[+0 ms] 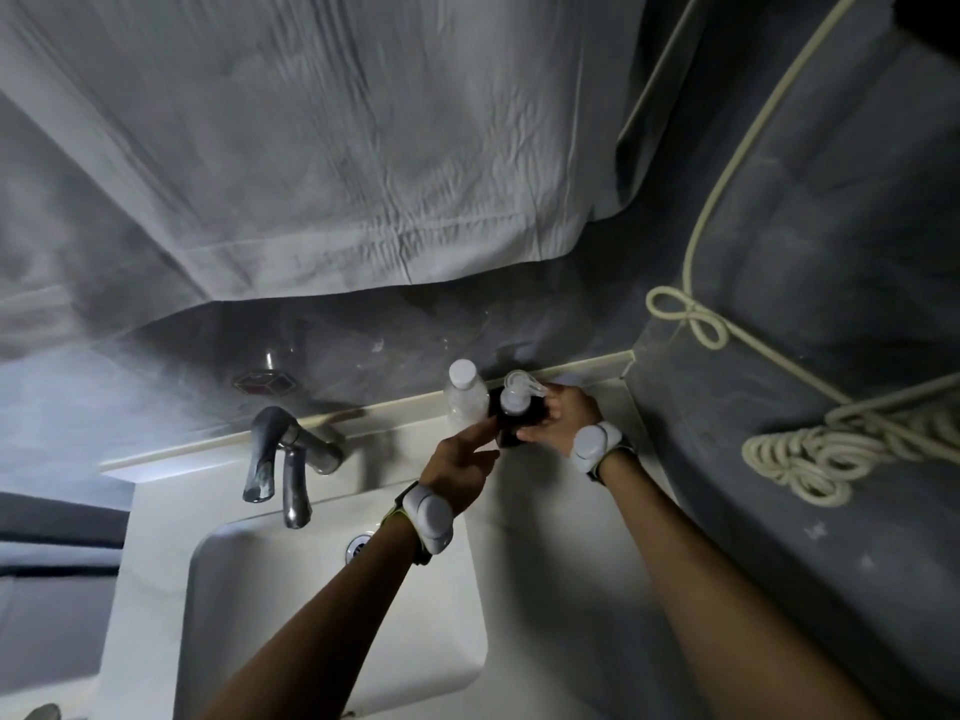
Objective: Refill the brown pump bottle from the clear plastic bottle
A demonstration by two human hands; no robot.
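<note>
The brown pump bottle [517,410], dark with a clear pump head, stands on the white counter at the back right of the sink. My right hand [563,420] wraps around its right side and holds it. My left hand [460,462] reaches in from the left, its fingertips touching the bottle's lower left side. The clear plastic bottle [464,394], capped in white, stands upright just left of the pump bottle, against the wall, untouched.
A metal faucet [288,457] rises at the back of the white sink basin [332,605]. A drain overflow [358,545] sits in the basin wall. A white cloth hangs above. A coiled cream rope [800,454] hangs on the dark wall at right.
</note>
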